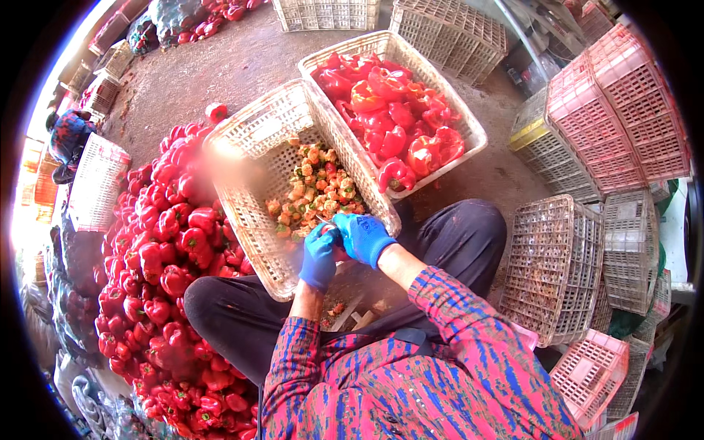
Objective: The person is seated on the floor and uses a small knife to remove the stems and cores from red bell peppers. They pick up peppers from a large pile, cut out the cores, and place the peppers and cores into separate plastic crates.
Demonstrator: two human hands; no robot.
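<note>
Both my hands wear blue gloves and meet over the near end of a pale plastic crate (247, 242). My left hand (318, 258) is closed on a red bell pepper (341, 254), mostly hidden by the gloves. Close against it, my right hand (363, 237) grips a small knife, whose thin blade (322, 219) shows by the fingertips; its handle is hidden. Cut pepper cores (319, 184) with green stems lie in the crate below. Touching its right side, a second crate (476, 144) holds hollowed red peppers (393, 113).
A large heap of whole red peppers (165, 264) spreads along my left side. Stacked crates (555, 264) and pink crates (616, 110) stand on the right. More crates (448, 38) are at the back. At far left, another person (71, 137) is beside a white crate (100, 184).
</note>
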